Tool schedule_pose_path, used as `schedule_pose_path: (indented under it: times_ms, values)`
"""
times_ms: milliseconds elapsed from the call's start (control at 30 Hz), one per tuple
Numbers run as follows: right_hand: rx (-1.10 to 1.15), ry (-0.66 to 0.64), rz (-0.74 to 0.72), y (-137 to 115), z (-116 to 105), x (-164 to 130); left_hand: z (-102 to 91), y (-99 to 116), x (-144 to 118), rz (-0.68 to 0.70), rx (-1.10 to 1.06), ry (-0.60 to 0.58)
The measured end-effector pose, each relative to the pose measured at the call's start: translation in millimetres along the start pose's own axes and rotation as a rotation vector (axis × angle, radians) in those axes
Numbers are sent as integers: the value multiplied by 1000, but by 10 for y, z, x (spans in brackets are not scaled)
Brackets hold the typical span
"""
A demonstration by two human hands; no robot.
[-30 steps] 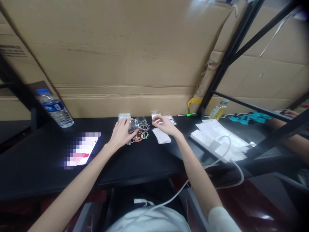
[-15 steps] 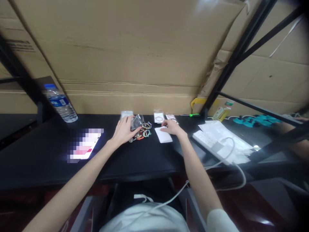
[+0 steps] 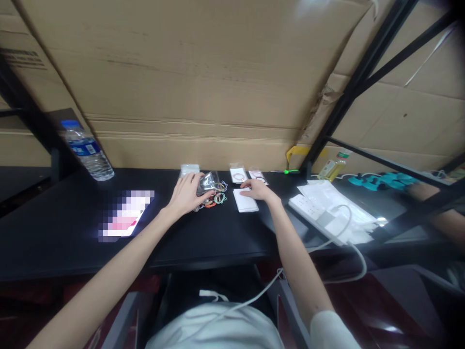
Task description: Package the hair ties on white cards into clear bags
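Note:
My left hand (image 3: 187, 194) rests on a crumpled clear plastic bag (image 3: 208, 182) beside a heap of coloured hair ties (image 3: 215, 199) on the black table (image 3: 218, 232). Flat on a stack of small white packets (image 3: 245, 200) lies my right hand (image 3: 257, 189), its fingers spread over the top edge. Two small clear bags with a tie inside, one (image 3: 239, 175) and another (image 3: 257, 176), lie just behind it. A further stack of clear bags (image 3: 189, 169) sits behind my left hand.
A water bottle (image 3: 87, 151) stands at the back left, and a lit phone (image 3: 125, 214) lies left of my arm. A white power strip (image 3: 312, 209) with cable and papers lies right. Another person's arm (image 3: 436, 194) shows at far right. Cardboard boxes (image 3: 203, 82) form the back wall.
My right hand came back from the small bags at the rear and settled on the white packet stack. My left hand stayed on the plastic bag.

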State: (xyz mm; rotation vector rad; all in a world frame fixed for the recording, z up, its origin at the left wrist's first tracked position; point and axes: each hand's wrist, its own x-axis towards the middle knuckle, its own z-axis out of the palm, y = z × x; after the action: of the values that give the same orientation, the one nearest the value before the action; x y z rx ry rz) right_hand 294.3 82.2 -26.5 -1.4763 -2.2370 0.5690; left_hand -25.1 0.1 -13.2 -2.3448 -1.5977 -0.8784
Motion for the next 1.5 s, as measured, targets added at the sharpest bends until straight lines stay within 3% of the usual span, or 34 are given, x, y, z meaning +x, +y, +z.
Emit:
schedule_pose_path:
  times_ms: [267, 567, 767, 933, 1133, 1300, 1500]
  values:
    - [100, 93, -53, -116, -73, -43, 14, 27, -5, 9, 24, -33]
    - [589, -6, -92, -340, -252, -200, 31, 33, -16, -36, 53, -17]
    - [820, 120, -149, -514, -181, -186, 35, 33, -9, -45, 94, -12]
    - [784, 271, -166, -654, 11, -58, 51, 18, -15, -12, 87, 12]
    - [697, 403, -178, -625, 14, -43, 65, 3, -16, -1, 47, 45]
    - [684, 309, -189, -651, 39, -77, 48, 34, -11, -15, 5, 47]
    - [651, 244, -161, -715, 239, -51, 30, 50, -1, 46, 0, 4]
